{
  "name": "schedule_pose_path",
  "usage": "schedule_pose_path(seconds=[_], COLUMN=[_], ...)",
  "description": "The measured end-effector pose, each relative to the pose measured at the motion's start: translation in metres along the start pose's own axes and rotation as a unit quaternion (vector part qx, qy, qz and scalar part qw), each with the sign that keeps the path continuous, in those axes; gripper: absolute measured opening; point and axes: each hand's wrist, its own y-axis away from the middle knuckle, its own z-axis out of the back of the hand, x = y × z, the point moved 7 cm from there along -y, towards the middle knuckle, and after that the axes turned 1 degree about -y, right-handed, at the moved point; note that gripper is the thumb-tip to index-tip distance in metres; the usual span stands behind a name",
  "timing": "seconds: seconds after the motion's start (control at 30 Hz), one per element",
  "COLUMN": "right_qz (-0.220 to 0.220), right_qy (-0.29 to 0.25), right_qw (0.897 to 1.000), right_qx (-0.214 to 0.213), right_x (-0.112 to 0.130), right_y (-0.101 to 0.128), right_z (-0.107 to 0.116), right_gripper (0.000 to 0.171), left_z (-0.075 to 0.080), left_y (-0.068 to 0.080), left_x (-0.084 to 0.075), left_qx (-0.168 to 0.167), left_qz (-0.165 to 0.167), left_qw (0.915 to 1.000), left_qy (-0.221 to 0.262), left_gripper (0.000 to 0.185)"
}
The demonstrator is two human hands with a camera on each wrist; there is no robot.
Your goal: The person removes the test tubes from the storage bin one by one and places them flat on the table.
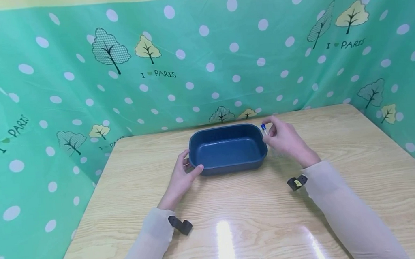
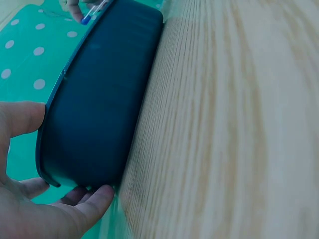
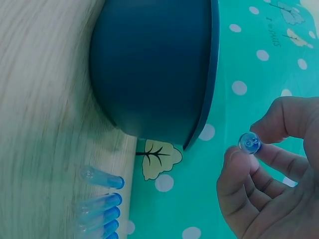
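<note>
A dark blue rectangular basin [image 1: 229,169] stands on the wooden table. My left hand [image 1: 182,176] holds its left end, the thumb at the near rim and the fingers around the side; the left wrist view shows the thumb [image 2: 25,118] on the rim. Beside the basin's right end, my right hand [image 1: 285,139] pinches a clear test tube with a blue cap [image 1: 264,127] between thumb and fingers, at about rim height. From the right wrist, the tube [image 3: 249,143] appears end-on. More clear, blue-capped tubes [image 3: 102,178] lie in a row on the table below that hand.
Light wood-grain tabletop [image 1: 254,215] surrounds the basin, with bright reflections near the front. A green dotted cloth [image 1: 202,65] with printed trees hangs behind the table and along both sides. Black wrist straps [image 1: 180,225] sit over both pale sleeves.
</note>
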Motion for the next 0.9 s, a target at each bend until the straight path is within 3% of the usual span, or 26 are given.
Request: schedule_pose_path(seconds=[0.9], right_qz=[-0.028], right_qy=[0.030], right_qw=[0.999], right_qx=[0.020], right_x=[-0.018], right_y=[-0.002], right_z=[0.009], right_gripper=[0.046], left_z=[0.000], left_y=[0.001], left_x=[-0.001], left_qx=[0.006], left_qz=[0.000], left_qw=[1.0000], left_qy=[0.007], left_gripper=[0.077])
